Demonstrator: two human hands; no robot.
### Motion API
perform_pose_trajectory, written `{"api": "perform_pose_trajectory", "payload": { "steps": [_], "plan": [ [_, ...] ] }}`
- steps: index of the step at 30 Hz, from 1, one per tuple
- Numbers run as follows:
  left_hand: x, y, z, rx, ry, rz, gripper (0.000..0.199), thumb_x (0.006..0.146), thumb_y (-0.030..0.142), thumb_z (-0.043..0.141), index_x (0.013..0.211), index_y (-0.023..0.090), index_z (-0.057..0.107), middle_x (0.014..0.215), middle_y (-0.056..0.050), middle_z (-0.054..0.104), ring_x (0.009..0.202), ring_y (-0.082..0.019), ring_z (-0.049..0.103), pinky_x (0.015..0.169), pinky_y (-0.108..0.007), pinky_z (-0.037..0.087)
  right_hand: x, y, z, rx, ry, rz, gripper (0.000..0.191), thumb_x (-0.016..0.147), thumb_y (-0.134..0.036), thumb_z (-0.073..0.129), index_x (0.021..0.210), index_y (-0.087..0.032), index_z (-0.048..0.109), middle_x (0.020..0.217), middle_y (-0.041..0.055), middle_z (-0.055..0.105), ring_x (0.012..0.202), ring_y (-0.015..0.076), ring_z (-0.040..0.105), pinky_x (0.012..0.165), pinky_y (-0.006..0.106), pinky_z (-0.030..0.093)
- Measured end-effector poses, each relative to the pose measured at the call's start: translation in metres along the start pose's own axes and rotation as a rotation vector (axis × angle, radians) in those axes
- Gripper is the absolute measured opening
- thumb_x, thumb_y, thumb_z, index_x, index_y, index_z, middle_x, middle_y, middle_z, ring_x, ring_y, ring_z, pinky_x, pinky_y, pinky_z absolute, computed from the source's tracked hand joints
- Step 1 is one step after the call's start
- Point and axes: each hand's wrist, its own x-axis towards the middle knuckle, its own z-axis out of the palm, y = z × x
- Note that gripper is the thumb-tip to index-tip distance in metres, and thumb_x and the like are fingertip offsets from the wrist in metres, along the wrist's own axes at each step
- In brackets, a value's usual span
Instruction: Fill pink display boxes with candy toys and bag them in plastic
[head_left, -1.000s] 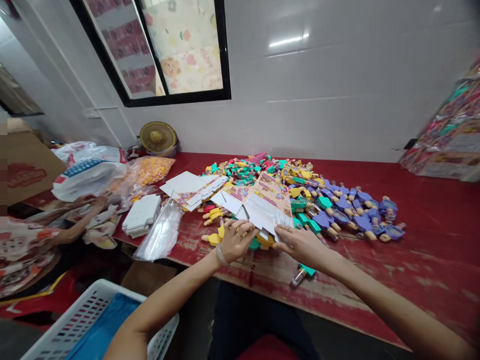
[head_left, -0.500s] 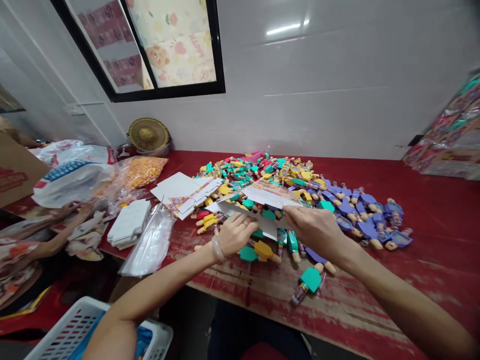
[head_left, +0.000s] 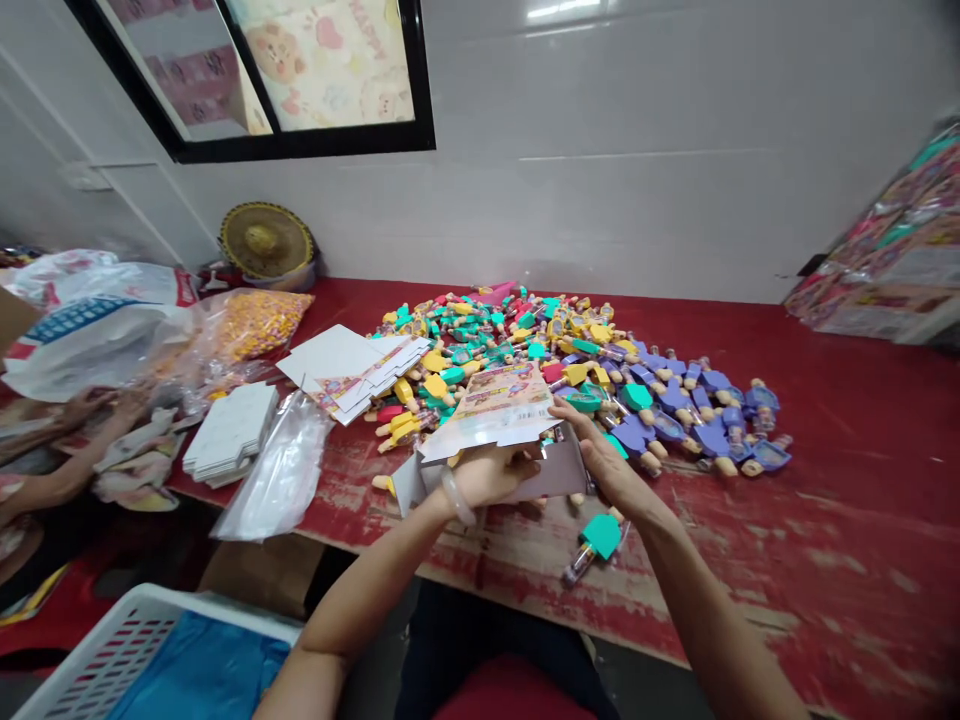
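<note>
Steadies printed carton (head_left: 506,398) with extended fingers of right hand (head_left: 609,468); holds left hand (head_left: 491,474) at open end, cannot tell grip.

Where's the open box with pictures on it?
The box is mid-picture in the head view, with the left hand at its opening and the right hand on its right side, by the colourful pile.

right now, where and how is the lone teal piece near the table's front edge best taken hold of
Probably pinch the teal piece across its wide block, coming from above on the table's front side. It lies just in front of the pile, the block's sides looking reachable, and the block is broader than the clear tube jutting toward that edge; the right hand is beyond.
</note>
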Motion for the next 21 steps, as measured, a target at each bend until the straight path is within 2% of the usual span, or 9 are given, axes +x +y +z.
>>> {"api": "perform_pose_trajectory", "payload": {
  "steps": [2, 5, 9, 12, 14, 16, 18, 19, 21],
  "plan": [
    [0.014, 0.004, 0.001, 0.035, -0.056, 0.016, 0.023, 0.090, 0.029, 0.059, 0.106, 0.019, 0.072, 0.115, -0.007, 0.074, 0.106, -0.027, 0.067, 0.098, -0.041, 0.052, -0.001, 0.004, 0.007, 0.078, -0.035, 0.011, 0.078, 0.084, -0.086, 0.046, 0.145, -0.036, 0.050, 0.161, 0.0048, 0.037, 0.152, 0.0303, 0.025, 0.122, 0.053, 0.028],
    [0.021, 0.009, 0.007, 0.044, -0.059, 0.063, 0.027, 0.090, 0.025, 0.058, 0.113, 0.021, 0.072, 0.120, -0.008, 0.073, 0.117, -0.029, 0.064, 0.108, -0.044, 0.048, 0.000, 0.004, 0.018, 0.067, 0.002, 0.059, 0.077, 0.078, -0.077, 0.066, 0.138, -0.031, 0.052, 0.161, 0.0091, 0.035, 0.150, 0.0330, 0.028, 0.111, 0.049, 0.044],
    [-0.033, 0.011, 0.005, 0.064, 0.126, 0.102, 0.037, 0.091, 0.028, 0.060, 0.128, 0.025, 0.067, 0.129, -0.009, 0.069, 0.125, -0.032, 0.061, 0.112, -0.049, 0.045, 0.006, 0.005, 0.027, 0.009, 0.314, 0.062, 0.044, 0.086, -0.055, 0.068, 0.118, -0.027, 0.057, 0.155, 0.0101, 0.042, 0.141, 0.0299, 0.043, 0.104, 0.043, 0.049],
    [-0.099, -0.002, -0.022, -0.107, 0.431, 0.241, 0.043, 0.091, 0.030, 0.064, 0.133, 0.030, 0.063, 0.132, -0.008, 0.068, 0.126, -0.031, 0.061, 0.109, -0.050, 0.049, 0.010, 0.004, 0.019, -0.002, 0.471, 0.067, 0.041, 0.087, -0.052, 0.067, 0.117, -0.026, 0.056, 0.147, 0.0112, 0.051, 0.134, 0.0295, 0.050, 0.106, 0.044, 0.046],
    [-0.120, -0.016, -0.045, -0.368, 0.867, 0.230, 0.050, 0.090, 0.028, 0.066, 0.139, 0.033, 0.056, 0.125, -0.005, 0.071, 0.118, -0.026, 0.066, 0.101, -0.045, 0.054, 0.012, 0.001, 0.014, -0.018, 0.508, 0.068, 0.040, 0.087, -0.049, 0.067, 0.117, -0.026, 0.055, 0.144, 0.0113, 0.053, 0.132, 0.0293, 0.051, 0.107, 0.044, 0.045],
    [-0.108, -0.030, -0.058, -0.554, 0.808, 0.128, 0.076, 0.075, 0.030, 0.082, 0.145, 0.033, 0.050, 0.138, -0.007, 0.063, 0.126, -0.028, 0.061, 0.102, -0.041, 0.054, 0.012, -0.004, 0.014, -0.031, 0.486, 0.038, 0.037, 0.088, -0.045, 0.065, 0.118, -0.026, 0.053, 0.147, 0.0113, 0.051, 0.133, 0.0287, 0.050, 0.109, 0.045, 0.042],
    [-0.075, -0.042, -0.056, -0.640, 0.542, 0.017, 0.087, 0.062, 0.031, 0.090, 0.142, 0.028, 0.053, 0.151, -0.011, 0.052, 0.138, -0.032, 0.050, 0.107, -0.041, 0.049, 0.012, -0.008, 0.020, -0.059, 0.458, 0.007, 0.036, 0.090, -0.044, 0.062, 0.120, -0.027, 0.050, 0.149, 0.0114, 0.048, 0.135, 0.0278, 0.048, 0.113, 0.046, 0.038],
    [-0.056, -0.045, -0.049, -0.661, 0.500, -0.022, 0.080, 0.063, 0.032, 0.088, 0.136, 0.025, 0.056, 0.152, -0.013, 0.050, 0.141, -0.033, 0.047, 0.110, -0.042, 0.046, 0.012, -0.009, 0.022, -0.077, 0.449, 0.006, 0.037, 0.091, -0.046, 0.061, 0.122, -0.027, 0.049, 0.149, 0.0114, 0.047, 0.136, 0.0276, 0.046, 0.115, 0.046, 0.035],
    [-0.025, -0.049, -0.032, -0.674, 0.562, -0.052, 0.057, 0.070, 0.031, 0.081, 0.122, 0.020, 0.060, 0.152, -0.015, 0.049, 0.143, -0.033, 0.044, 0.113, -0.044, 0.042, 0.012, -0.010, 0.023, -0.090, 0.426, 0.032, 0.041, 0.095, -0.054, 0.055, 0.125, -0.027, 0.050, 0.149, 0.0107, 0.047, 0.138, 0.0271, 0.044, 0.118, 0.046, 0.030]
  ]
}}
